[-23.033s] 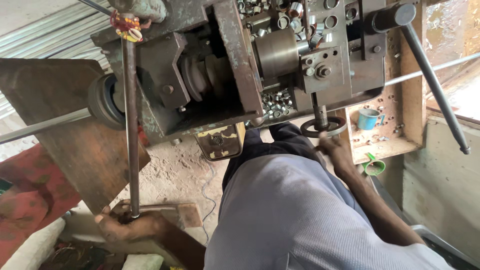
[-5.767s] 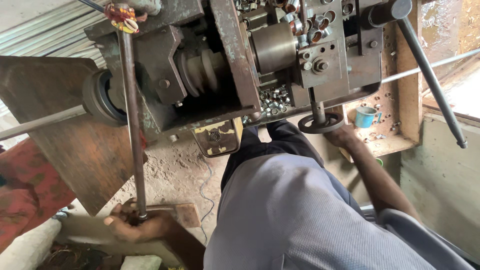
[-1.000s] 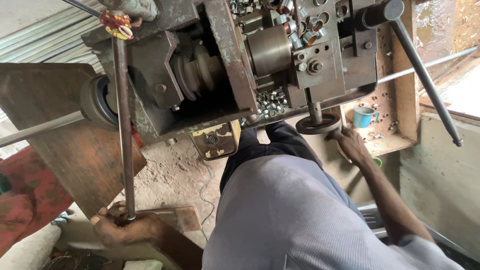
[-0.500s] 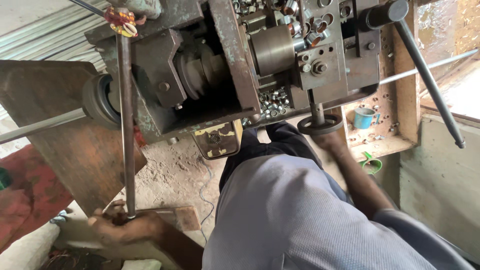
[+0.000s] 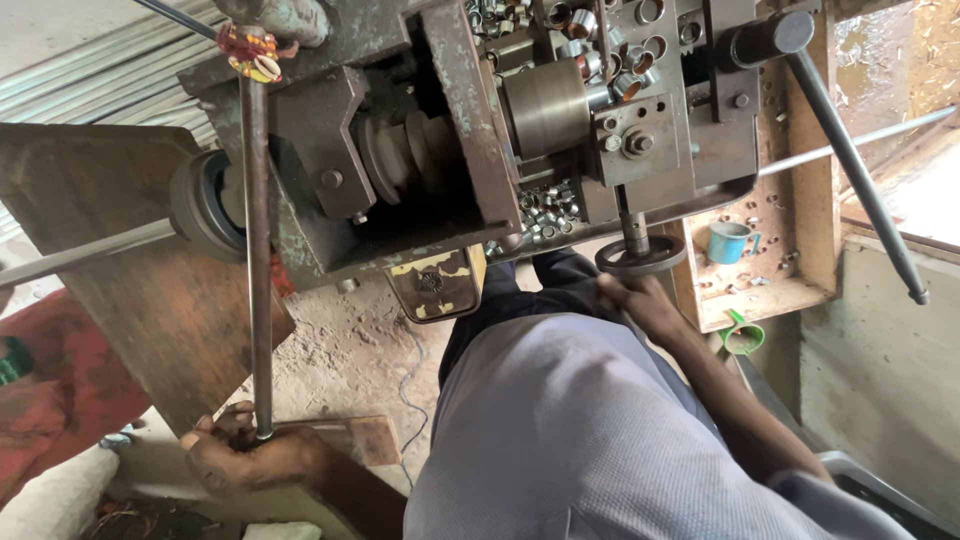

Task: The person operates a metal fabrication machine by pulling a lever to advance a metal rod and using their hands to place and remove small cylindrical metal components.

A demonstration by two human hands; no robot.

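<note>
Steel lever rod (image 5: 258,260), upright at machine's (image 5: 420,150) left, rigid, likely heavy: left hand (image 5: 240,458) fingers closed round its lower end; right hand (image 5: 640,300) fingers curled on small handwheel (image 5: 640,256), a firm rim hold.

Open floor (image 5: 350,350) lies under the machine body (image 5: 420,150); the long rod (image 5: 258,260) and handwheel (image 5: 640,255) crowd its sides
</note>
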